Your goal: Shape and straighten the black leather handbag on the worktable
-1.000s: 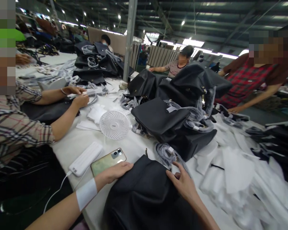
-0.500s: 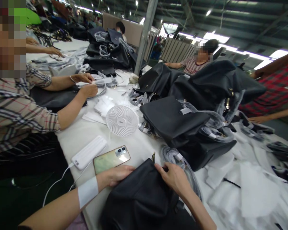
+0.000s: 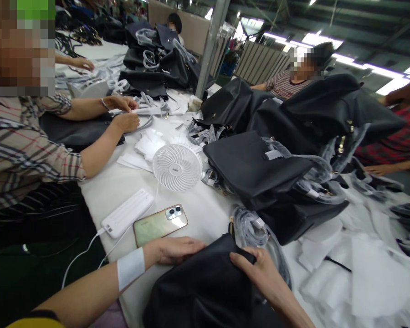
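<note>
Resting at the near edge of the white surface (image 3: pixel 119 187), a black bag (image 3: pixel 205 287) lies under both of the wearer's hands. Left hand (image 3: pixel 176 250), wrist wrapped in a white band (image 3: pixel 130 269), lies flat with fingers extended along the bag's upper left edge, pressing rather than gripping. Right hand (image 3: pixel 259 273) curls over the bag's top right corner, thumb and fingertips pinching the black material. Just beyond that corner, a plastic-wrapped strap (image 3: pixel 251 228) coils on the surface. Near the left hand lies a gold phone (image 3: pixel 160 225), face down, with a white power bank (image 3: pixel 128 213) beside it and a white cable (image 3: pixel 80 257) trailing off the edge. Farther back stands a small white fan (image 3: pixel 176 166), and to its right a pile of black bags (image 3: pixel 259 168) with wrapped handles. White foam sheets (image 3: pixel 365 269) cover the right side. At left, a person in a plaid shirt (image 3: pixel 23 155) handles a white strip; the co-worker's hands (image 3: pixel 128 122) rest well apart from the wearer's own
</note>
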`<state>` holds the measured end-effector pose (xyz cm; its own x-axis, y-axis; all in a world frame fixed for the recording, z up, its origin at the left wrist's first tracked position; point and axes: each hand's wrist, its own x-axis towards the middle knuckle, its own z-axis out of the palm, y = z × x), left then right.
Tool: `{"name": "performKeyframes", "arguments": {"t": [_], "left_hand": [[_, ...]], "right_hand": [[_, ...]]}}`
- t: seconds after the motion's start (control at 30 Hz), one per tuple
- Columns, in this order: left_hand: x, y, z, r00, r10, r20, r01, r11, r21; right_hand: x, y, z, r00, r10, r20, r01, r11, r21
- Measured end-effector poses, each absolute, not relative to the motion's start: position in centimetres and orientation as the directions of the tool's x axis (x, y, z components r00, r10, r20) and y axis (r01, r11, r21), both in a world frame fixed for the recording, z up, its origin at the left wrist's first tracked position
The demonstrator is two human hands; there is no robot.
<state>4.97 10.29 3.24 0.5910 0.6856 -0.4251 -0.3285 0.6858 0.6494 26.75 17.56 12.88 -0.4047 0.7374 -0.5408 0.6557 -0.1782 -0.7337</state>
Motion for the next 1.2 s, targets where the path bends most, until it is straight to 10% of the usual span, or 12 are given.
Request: {"name": "performKeyframes", "arguments": {"t": [0.23,0.4,0.67,0.77,0.97,1.2], "left_hand": [[7.7,16.9,4.1,0.679,0.733,0.031,-0.394,0.329,0.858],[11.0,19.1,4.9,0.696,0.713,0.086,-0.307,0.188,0.933],[11.0,19.2,0.5,0.524,0.849,0.065,0.339,-0.279,0.898],[10.2,19.1,-0.1,0.345,0.931,0.116,0.274,-0.219,0.936],[6.3,15.8,1.3,0.214,0.936,-0.280,0.098,0.265,0.959],[5.3,11.9,3.1,0.488,0.868,0.094,-0.058,-0.075,0.996]], "right_hand": [[27.4,16.0,14.6,-0.441,0.773,-0.457,0.554,-0.166,-0.816],[28.8,16.2,15.5,-0.376,0.786,-0.490,0.614,-0.185,-0.767],[29.9,18.7,11.0,-0.180,0.888,-0.423,0.891,-0.034,-0.452],[29.9,19.4,9.9,-0.149,0.896,-0.419,0.868,-0.085,-0.489],[30.6,19.7,8.8,-0.113,0.821,-0.560,0.581,-0.403,-0.707],[31.1,19.4,7.8,-0.083,0.803,-0.590,0.376,-0.523,-0.765]]}}
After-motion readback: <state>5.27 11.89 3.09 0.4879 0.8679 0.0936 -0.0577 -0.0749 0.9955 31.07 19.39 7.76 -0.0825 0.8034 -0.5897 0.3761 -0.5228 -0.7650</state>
